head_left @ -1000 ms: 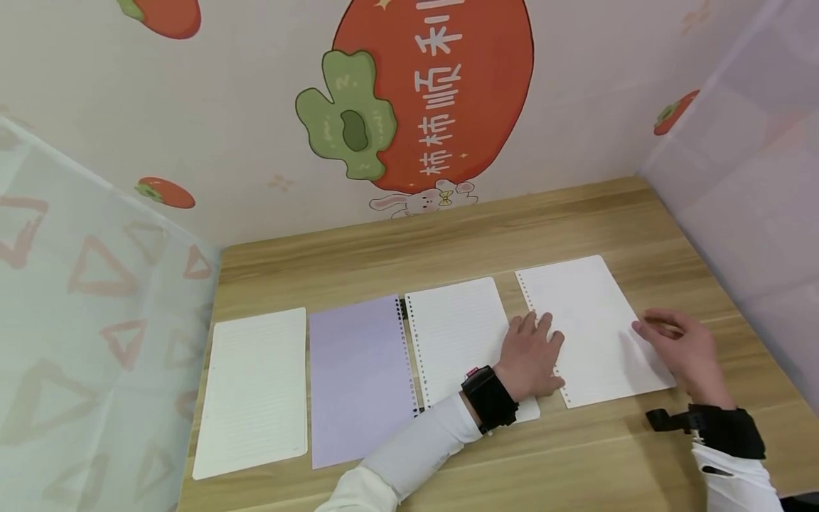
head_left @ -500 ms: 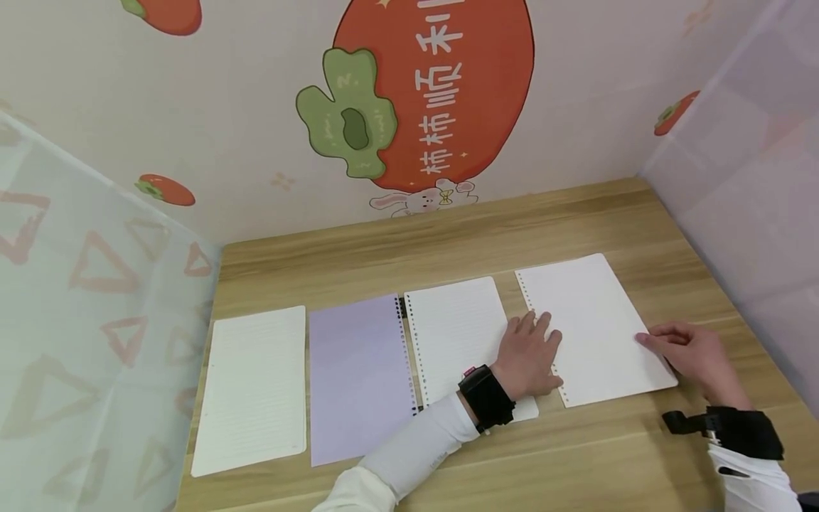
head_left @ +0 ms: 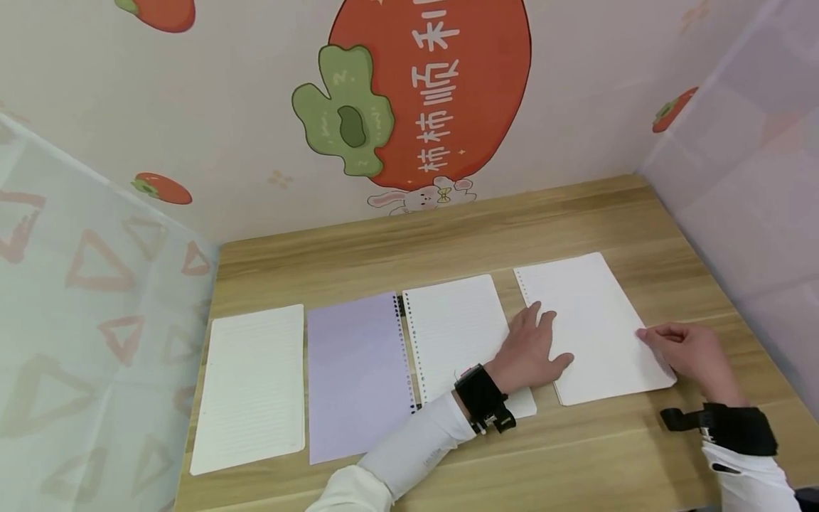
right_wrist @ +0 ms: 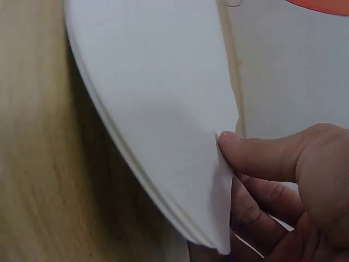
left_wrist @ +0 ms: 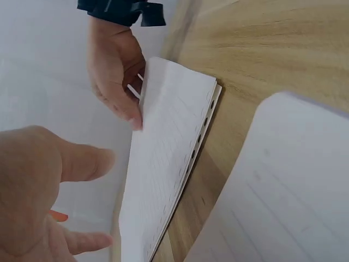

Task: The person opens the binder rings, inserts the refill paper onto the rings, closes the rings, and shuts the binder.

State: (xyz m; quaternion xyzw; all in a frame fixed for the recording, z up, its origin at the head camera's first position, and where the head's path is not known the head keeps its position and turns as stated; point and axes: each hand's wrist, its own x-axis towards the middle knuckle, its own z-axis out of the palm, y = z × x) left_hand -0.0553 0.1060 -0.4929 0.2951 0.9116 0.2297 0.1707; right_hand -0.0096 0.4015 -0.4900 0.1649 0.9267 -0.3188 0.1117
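Note:
A thin stack of white loose-leaf paper (head_left: 595, 320), with punched holes down its left edge, lies at the right of the table. My right hand (head_left: 694, 355) pinches its right edge between thumb and fingers. That edge is bent upward in the right wrist view, where the thumb (right_wrist: 256, 155) is on top and several sheet edges show. My left hand (head_left: 527, 348) hovers with fingers spread over the punched edge, and the left wrist view shows its thumb (left_wrist: 87, 162) apart from the paper. Under the left wrist lies a white lined punched page block (head_left: 451, 320).
Left of the page block lies a lilac punched cover (head_left: 358, 377), with black binding pieces (head_left: 402, 306) between them. A cream lined sheet (head_left: 249, 384) is at the far left. The wooden table (head_left: 422, 242) meets a printed back wall (head_left: 243, 107) and side walls.
My right hand has moved slightly right and now pinches the stack's edge. My left hand has lifted off the punched edge and turned, its thumb swinging up and to the right.

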